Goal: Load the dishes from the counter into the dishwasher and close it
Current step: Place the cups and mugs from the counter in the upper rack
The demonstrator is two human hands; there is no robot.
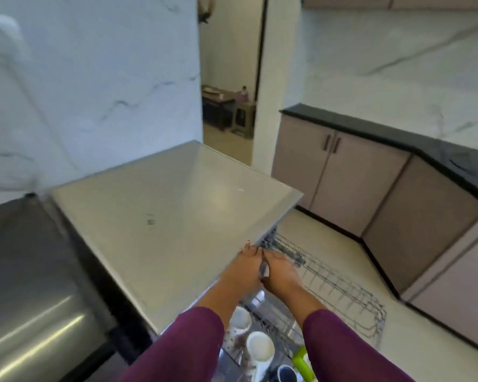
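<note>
The wire rack (342,295) of the dishwasher (163,210) stands pulled out over the pale floor. Its near end holds two white cups (260,347), one dark cup (286,374) and one green piece (302,363); the far end shows only bare wire prongs.

Both hands meet at the front corner of the dishwasher's grey top, side by side and almost touching. The left hand (247,267) lies with its fingers stretched onto the edge of the top. The right hand (280,268) points into the rack just beneath that edge, back upward; whether its fingers grip anything cannot be told. One small dark thing (264,268) shows between the two hands, too blurred to name. Both sleeves are purple.

To the left stands one steel appliance (25,285). To the right a black worktop (425,150) runs over beige cabinets (342,183) with two dark handles (331,143).
</note>
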